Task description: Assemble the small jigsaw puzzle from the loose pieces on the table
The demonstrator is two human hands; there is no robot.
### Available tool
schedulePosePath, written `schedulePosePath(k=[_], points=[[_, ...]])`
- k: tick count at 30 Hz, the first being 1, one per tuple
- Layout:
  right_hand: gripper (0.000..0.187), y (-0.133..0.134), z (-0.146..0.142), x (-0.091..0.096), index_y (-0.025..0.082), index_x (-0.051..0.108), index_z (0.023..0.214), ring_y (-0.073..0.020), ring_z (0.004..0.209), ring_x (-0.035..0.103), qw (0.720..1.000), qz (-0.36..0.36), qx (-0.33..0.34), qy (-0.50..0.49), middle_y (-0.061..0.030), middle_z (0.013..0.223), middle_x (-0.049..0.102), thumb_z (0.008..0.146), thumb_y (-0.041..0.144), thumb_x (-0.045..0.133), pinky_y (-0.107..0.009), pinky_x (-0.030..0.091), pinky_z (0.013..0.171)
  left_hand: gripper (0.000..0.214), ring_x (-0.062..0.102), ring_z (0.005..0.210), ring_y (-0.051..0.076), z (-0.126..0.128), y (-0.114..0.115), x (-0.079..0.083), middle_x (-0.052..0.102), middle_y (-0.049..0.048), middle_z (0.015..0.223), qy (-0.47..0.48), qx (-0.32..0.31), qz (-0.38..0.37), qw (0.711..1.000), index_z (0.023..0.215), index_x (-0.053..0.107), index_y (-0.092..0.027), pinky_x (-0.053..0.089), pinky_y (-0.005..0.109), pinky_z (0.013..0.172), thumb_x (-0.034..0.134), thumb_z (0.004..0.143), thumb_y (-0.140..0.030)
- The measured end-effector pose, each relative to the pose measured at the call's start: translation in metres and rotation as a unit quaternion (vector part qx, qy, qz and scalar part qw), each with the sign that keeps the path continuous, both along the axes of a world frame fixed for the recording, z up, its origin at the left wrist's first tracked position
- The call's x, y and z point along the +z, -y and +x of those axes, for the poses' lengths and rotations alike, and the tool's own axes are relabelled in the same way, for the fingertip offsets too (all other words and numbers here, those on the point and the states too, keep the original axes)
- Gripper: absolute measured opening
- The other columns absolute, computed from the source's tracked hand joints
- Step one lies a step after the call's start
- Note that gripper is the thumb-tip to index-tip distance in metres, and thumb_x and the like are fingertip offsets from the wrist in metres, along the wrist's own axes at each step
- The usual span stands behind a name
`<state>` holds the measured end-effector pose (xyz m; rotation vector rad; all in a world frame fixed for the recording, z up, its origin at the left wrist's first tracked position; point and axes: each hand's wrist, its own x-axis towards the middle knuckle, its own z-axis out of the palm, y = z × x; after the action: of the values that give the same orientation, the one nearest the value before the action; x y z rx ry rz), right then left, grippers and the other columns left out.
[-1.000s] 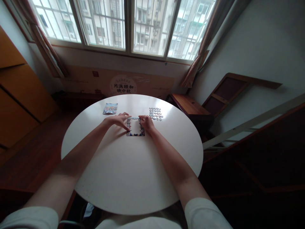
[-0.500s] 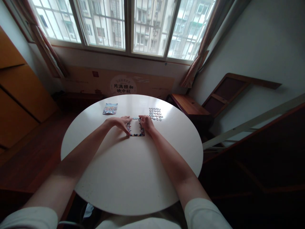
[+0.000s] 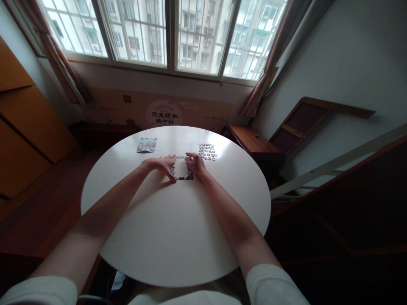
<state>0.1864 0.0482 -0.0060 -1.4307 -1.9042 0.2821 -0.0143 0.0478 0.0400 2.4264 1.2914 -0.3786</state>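
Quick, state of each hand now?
Left hand: open, spread along the left of the jigsaw border.
Right hand: curled at its upper right; grip cannot be told.

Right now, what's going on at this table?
A person's left hand spans the left side of a jigsaw border on the white table, while the right hand is at its upper right corner. Bare tabletop shows inside the border. Loose pieces lie in rows beyond the right hand, and a colourful picture sheet lies beyond the left.
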Motion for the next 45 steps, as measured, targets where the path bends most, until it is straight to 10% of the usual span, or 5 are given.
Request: schedulePosePath(k=[45], points=[[0.027, 0.007, 0.001, 0.009, 0.02, 0.075, 0.093, -0.0173, 0.09, 0.067, 0.997, -0.029, -0.063, 0.023, -0.0046, 0.098, 0.074, 0.082, 0.013, 0.051, -0.026, 0.048, 0.086, 0.131, 0.009, 0.146, 0.036, -0.026, -0.023, -0.009, 0.008, 0.0201, 0.159, 0.02, -0.001, 0.032, 0.999, 0.153, 0.01, -0.008, 0.014, 0.04, 0.118, 0.057, 0.055, -0.081]])
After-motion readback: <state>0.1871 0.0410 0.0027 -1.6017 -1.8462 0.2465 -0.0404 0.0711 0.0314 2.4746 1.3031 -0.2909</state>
